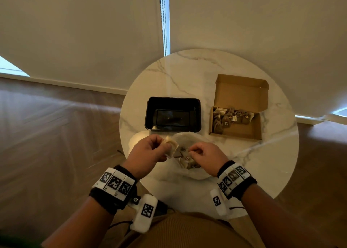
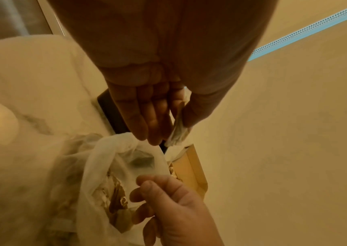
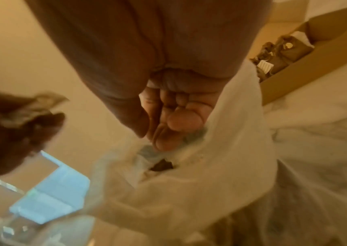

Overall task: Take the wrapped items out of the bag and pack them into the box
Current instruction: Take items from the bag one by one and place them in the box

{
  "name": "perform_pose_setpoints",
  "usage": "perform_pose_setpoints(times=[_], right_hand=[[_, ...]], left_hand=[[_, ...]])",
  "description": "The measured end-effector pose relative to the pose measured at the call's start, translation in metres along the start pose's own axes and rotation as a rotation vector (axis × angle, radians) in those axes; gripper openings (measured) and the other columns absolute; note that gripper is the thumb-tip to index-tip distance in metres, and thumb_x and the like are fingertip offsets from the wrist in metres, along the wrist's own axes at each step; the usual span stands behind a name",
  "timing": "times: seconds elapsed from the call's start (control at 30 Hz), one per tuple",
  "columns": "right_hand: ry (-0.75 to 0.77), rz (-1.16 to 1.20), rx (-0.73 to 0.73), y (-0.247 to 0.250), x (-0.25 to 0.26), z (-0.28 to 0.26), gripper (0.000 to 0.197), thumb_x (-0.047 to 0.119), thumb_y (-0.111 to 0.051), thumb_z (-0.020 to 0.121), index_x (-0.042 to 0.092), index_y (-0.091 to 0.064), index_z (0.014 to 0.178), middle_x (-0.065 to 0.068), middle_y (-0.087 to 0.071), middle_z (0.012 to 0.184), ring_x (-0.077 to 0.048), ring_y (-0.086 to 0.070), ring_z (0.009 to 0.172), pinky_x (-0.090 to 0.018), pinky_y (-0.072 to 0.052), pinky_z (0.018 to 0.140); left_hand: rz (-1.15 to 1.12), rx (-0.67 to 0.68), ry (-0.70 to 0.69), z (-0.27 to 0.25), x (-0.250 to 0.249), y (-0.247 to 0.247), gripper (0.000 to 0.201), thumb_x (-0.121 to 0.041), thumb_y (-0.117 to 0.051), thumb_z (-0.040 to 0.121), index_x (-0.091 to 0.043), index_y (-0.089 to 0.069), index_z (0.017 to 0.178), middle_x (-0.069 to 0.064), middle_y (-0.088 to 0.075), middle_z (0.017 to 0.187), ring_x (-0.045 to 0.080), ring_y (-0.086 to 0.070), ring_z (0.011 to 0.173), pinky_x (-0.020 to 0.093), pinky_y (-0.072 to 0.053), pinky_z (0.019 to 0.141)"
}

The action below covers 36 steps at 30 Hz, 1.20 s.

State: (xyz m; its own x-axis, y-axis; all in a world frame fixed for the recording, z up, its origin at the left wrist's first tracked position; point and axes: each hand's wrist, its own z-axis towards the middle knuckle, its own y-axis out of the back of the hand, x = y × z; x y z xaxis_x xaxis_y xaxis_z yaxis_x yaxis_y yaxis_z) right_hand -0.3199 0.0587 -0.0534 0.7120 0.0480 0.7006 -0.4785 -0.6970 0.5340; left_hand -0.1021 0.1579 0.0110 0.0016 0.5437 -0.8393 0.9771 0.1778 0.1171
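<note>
A translucent white bag (image 1: 189, 172) lies on the round marble table (image 1: 187, 74) in front of me, its mouth facing up. Brown wrapped items (image 1: 185, 156) show inside it. My left hand (image 1: 161, 146) pinches a bunched strip of the bag's rim (image 2: 176, 134) between thumb and fingers and holds it up to the left. My right hand (image 1: 192, 152) curls its fingers (image 3: 166, 131) on the opposite rim at the mouth (image 2: 145, 184). The open cardboard box (image 1: 242, 130) stands at the right with several brown wrapped items (image 1: 228, 119) along its far side.
A black plastic tray (image 1: 172, 114) sits just beyond the bag, left of the box. The box's lid (image 1: 240, 91) stands open at the back. The table's edge curves close on both sides, with wooden floor (image 1: 56, 135) below.
</note>
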Motion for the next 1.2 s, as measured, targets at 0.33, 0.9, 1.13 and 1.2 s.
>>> perform_pose_setpoints(times=[0.33, 0.9, 1.13, 1.2], right_hand=[[-0.04, -0.427, 0.252, -0.033, 0.007, 0.031, 0.033, 0.056, -0.063, 0.087, 0.033, -0.068, 0.111, 0.007, -0.07, 0.097, -0.015, -0.065, 0.086, -0.038, -0.058, 0.082], [0.053, -0.073, -0.052, -0.023, 0.014, -0.012, 0.01, 0.037, -0.066, 0.093, 0.032, -0.061, 0.086, 0.005, -0.066, 0.083, -0.013, -0.063, 0.076, -0.031, -0.055, 0.069], [0.034, 0.496, -0.122, 0.022, 0.027, -0.056, 0.006, 0.008, -0.065, 0.098, 0.009, -0.06, 0.1, -0.01, -0.076, 0.082, -0.026, -0.073, 0.072, -0.035, -0.055, 0.058], [0.036, 0.537, -0.129, 0.027, 0.026, -0.059, 0.009, 0.004, -0.064, 0.097, 0.009, -0.06, 0.103, -0.01, -0.075, 0.081, -0.025, -0.07, 0.07, -0.034, -0.052, 0.056]], left_hand=[[0.027, -0.061, 0.089, -0.028, 0.018, 0.017, 0.013, -0.018, -0.069, 0.097, -0.008, -0.067, 0.104, 0.009, -0.078, 0.093, 0.028, -0.075, 0.089, 0.039, -0.062, 0.085], [0.149, 0.002, 0.022, -0.015, 0.022, 0.021, 0.011, -0.022, -0.069, 0.097, -0.014, -0.068, 0.104, 0.006, -0.076, 0.096, 0.024, -0.074, 0.088, 0.035, -0.062, 0.078], [0.276, 0.066, -0.043, 0.012, 0.014, -0.003, 0.01, -0.027, -0.069, 0.097, -0.017, -0.069, 0.098, 0.004, -0.075, 0.09, 0.021, -0.073, 0.083, 0.025, -0.058, 0.065], [0.3, 0.121, -0.053, 0.02, 0.009, -0.017, 0.012, -0.027, -0.069, 0.097, -0.016, -0.069, 0.099, 0.005, -0.076, 0.091, 0.02, -0.073, 0.083, 0.025, -0.058, 0.065]])
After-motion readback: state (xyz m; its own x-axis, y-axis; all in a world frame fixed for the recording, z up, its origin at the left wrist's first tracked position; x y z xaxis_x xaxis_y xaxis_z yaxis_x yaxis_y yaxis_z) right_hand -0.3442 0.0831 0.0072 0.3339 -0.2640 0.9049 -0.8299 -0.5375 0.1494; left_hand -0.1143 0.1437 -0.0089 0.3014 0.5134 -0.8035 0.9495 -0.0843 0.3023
